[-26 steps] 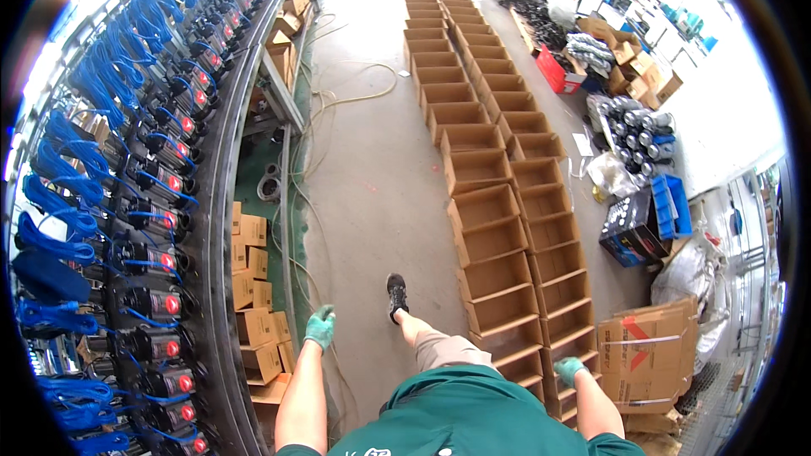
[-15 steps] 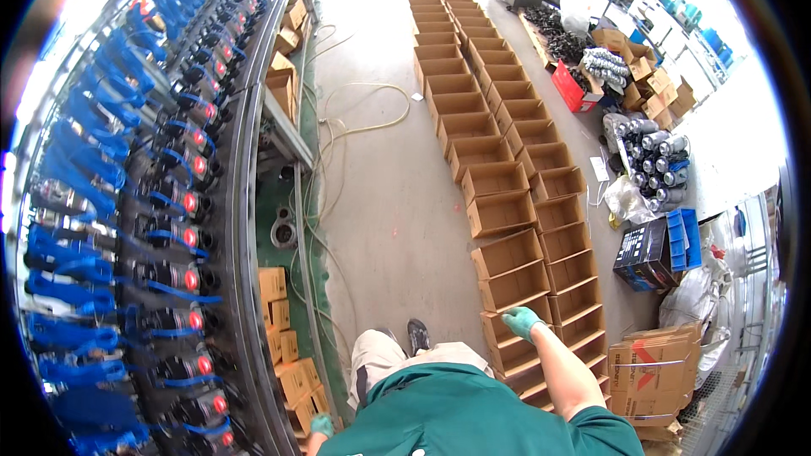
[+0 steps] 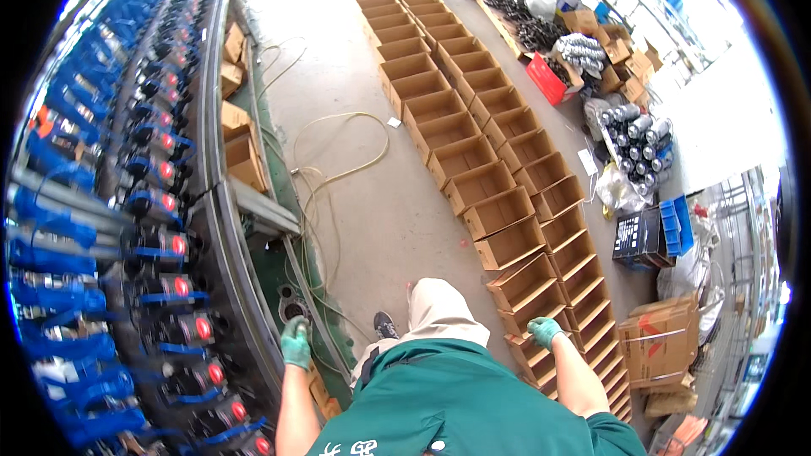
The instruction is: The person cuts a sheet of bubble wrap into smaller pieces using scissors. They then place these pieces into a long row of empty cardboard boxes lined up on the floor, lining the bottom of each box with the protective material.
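Observation:
My right hand (image 3: 545, 332), in a green work glove, hangs over the nearer part of two long rows of open cardboard boxes (image 3: 509, 241). Its fingers look loosely apart with nothing visible in them; whether they touch a box edge is hard to tell. My left hand (image 3: 296, 343), gloved alike, is raised beside the metal edge of the long workbench (image 3: 224, 228). No object shows in it, and its fingers point forward, loosely spread. Black units with red round faces and blue straps (image 3: 173, 287) line the bench.
A pale hose (image 3: 384, 148) loops over the floor between bench and boxes. On the right lie silver cylinders (image 3: 638, 143), a red box (image 3: 549, 78), a blue bin (image 3: 676, 226) and bundled flat cardboard (image 3: 659, 342). Cartons (image 3: 245, 156) sit under the bench.
I have stepped forward along the rows, and the view has turned slightly. My left hand has come up and forward from low beside the bench; my right hand stays over the boxes.

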{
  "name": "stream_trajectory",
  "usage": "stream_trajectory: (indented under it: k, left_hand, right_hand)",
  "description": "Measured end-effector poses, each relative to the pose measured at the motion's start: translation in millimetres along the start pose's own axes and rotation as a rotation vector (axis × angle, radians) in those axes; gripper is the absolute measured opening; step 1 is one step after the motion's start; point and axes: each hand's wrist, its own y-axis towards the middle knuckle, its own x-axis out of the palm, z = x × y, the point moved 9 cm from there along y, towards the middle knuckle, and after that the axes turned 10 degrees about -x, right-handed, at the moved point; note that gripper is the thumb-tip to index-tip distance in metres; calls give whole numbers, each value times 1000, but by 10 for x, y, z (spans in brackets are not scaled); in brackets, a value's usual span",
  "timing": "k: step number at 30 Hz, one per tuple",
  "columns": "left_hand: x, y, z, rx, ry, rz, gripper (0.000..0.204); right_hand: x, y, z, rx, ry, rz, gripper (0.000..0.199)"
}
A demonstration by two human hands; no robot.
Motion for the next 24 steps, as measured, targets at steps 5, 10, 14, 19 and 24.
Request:
stream_trajectory:
  k: [5, 10, 14, 19, 24]
  left_hand:
    - [241, 1770, 865, -99, 202, -84, 20]
    - [-172, 2487, 600, -504, 16, 41, 22]
    - [26, 2412, 713, -492, 151, -107, 20]
    - [586, 3163, 1084, -633, 211, -168, 19]
    - [1276, 4836, 1685, -650, 218, -234, 18]
  right_hand:
    - [707, 759, 283, 38, -42, -166, 19]
    - [1104, 1507, -451, 425, 347, -160, 30]
    - [281, 2636, -2334, 106, 48, -177, 23]
    - [-1033, 3844, -5262, -208, 519, 87, 20]
    - [-1941, 4545, -7299, -278, 386, 254, 31]
